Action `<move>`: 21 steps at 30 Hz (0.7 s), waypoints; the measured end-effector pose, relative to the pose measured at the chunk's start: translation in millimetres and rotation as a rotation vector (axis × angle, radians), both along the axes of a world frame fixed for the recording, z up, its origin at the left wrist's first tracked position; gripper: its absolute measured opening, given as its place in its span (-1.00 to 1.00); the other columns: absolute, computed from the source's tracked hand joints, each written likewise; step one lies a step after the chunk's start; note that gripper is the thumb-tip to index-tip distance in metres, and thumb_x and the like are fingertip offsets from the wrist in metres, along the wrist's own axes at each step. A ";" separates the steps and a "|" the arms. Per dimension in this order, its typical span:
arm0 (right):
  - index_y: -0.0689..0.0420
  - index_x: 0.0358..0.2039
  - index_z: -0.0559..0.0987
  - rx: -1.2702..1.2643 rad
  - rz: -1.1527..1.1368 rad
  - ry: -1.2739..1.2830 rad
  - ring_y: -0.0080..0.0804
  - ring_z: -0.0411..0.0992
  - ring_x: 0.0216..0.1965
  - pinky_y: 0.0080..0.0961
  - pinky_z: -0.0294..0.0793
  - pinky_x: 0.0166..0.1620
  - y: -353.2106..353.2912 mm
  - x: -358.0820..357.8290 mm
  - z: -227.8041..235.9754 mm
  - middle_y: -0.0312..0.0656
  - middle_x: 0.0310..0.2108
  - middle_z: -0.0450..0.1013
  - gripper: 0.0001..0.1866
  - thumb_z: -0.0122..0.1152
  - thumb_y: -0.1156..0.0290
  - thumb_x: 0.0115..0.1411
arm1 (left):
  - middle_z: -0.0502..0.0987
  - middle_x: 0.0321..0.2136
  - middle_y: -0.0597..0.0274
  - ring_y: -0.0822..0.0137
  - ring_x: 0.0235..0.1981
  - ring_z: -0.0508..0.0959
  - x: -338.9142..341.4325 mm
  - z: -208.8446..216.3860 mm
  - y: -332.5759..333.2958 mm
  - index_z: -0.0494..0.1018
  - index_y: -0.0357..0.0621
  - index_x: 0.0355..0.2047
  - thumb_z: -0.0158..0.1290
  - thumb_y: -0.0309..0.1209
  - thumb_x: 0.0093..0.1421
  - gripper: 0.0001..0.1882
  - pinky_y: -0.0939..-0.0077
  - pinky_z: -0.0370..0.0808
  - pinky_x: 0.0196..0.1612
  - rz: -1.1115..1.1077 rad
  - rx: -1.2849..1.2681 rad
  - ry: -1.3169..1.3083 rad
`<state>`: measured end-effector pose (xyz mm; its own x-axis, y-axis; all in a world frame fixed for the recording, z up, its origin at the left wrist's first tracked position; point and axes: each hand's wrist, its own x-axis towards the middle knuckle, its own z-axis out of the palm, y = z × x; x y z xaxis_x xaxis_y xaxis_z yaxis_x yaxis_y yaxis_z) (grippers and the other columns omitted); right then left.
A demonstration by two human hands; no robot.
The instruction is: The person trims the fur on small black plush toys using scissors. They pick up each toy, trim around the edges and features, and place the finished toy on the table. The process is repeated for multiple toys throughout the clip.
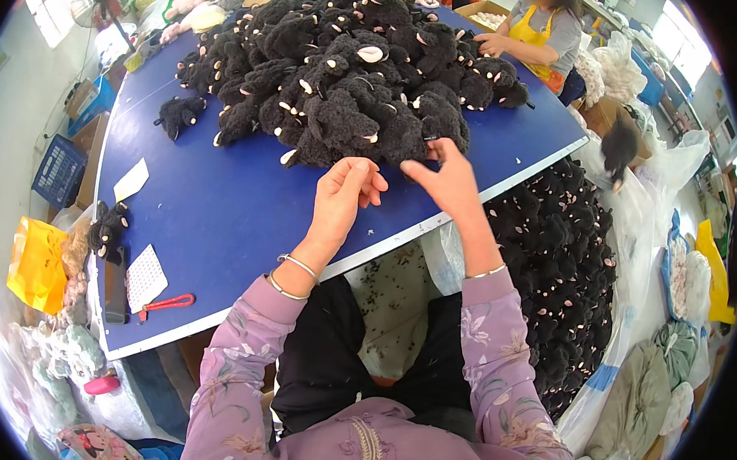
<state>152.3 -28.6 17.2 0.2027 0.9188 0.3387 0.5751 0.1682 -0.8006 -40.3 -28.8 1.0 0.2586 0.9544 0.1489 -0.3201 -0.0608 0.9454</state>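
A large heap of black curly plush toys (342,117) with small pale pink and cream parts covers the far half of the blue table (241,221). In front of its near edge is my left hand (342,201), its fingers curled in toward the thumb; whatever they may hold is hidden. My right hand (453,183) reaches to the heap's near right edge, thumb and fingers apart, fingertips close to or touching a toy there. Off the table's right side, one blurred black plush toy (619,147) appears in mid-air above a plastic-lined container.
Many more black toys (553,277) fill the plastic-lined container (607,358) by my right side. White cards (146,279), a red-handled tool (167,303) and a black toy (109,229) lie at left. A person in a yellow apron (531,36) works at the far right.
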 end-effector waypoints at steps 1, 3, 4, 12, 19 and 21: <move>0.33 -0.23 0.48 0.021 -0.020 -0.057 -0.37 0.46 -0.27 -0.48 0.42 -0.14 2.1 -4.9 -6.6 -0.08 -0.32 0.50 -0.54 0.36 0.24 -0.02 | 0.55 -0.46 0.26 0.52 -0.53 0.45 1.0 -2.3 2.0 0.44 -0.15 -0.27 -0.14 -0.29 0.33 -0.78 0.66 0.33 -0.45 -0.005 0.007 0.009; 0.34 -0.23 0.44 -0.084 -0.005 -0.032 -0.39 0.45 -0.35 -0.50 0.42 -0.20 10.0 -5.7 -11.7 -0.10 -0.38 0.47 -0.58 0.31 0.31 0.00 | 0.55 -0.42 0.25 0.51 -0.49 0.46 0.3 -7.5 6.8 0.43 -0.17 -0.26 -0.08 -0.33 0.30 -0.82 0.65 0.35 -0.42 0.009 0.037 0.038; 0.35 -0.24 0.43 -0.135 0.027 0.011 -0.42 0.44 -0.37 -0.50 0.42 -0.22 10.5 -6.1 -6.8 -0.12 -0.40 0.46 -0.61 0.28 0.34 0.01 | 0.54 -0.38 0.23 0.49 -0.45 0.47 -0.9 -9.7 9.5 0.43 -0.20 -0.25 -0.03 -0.35 0.27 -0.83 0.64 0.37 -0.39 0.028 0.060 0.058; 0.21 -0.35 0.46 -0.226 0.414 0.823 -0.77 0.13 -0.74 -0.76 0.06 -0.68 -13.2 12.1 30.2 -0.19 -0.57 0.45 -0.86 0.19 0.42 0.14 | 0.26 0.06 -0.12 0.02 0.09 0.30 9.1 1.5 6.3 0.11 -0.32 0.16 0.30 -0.35 -0.11 -0.13 0.22 0.19 0.22 0.215 0.598 0.663; 0.24 -0.33 0.53 -0.066 0.440 0.944 -0.80 0.06 -0.75 -0.76 0.02 -0.67 -12.9 1.4 32.0 -0.29 -0.52 0.47 -0.74 -0.02 0.32 0.31 | 0.47 -0.17 0.21 0.44 -0.19 0.48 11.1 -16.2 8.0 0.29 -0.34 0.01 0.01 -0.53 0.09 -0.57 0.52 0.44 -0.10 -0.226 -0.102 0.112; 0.26 -0.28 0.50 0.046 0.213 0.769 -0.77 0.05 -0.74 -0.76 0.03 -0.67 -6.3 14.6 24.8 -0.20 -0.39 0.50 -0.73 -0.04 0.31 0.32 | 0.46 -0.15 0.18 0.42 -0.16 0.47 10.4 -17.5 6.4 0.30 -0.34 0.00 -0.03 -0.55 0.10 -0.58 0.50 0.43 -0.07 -0.247 -0.209 -0.119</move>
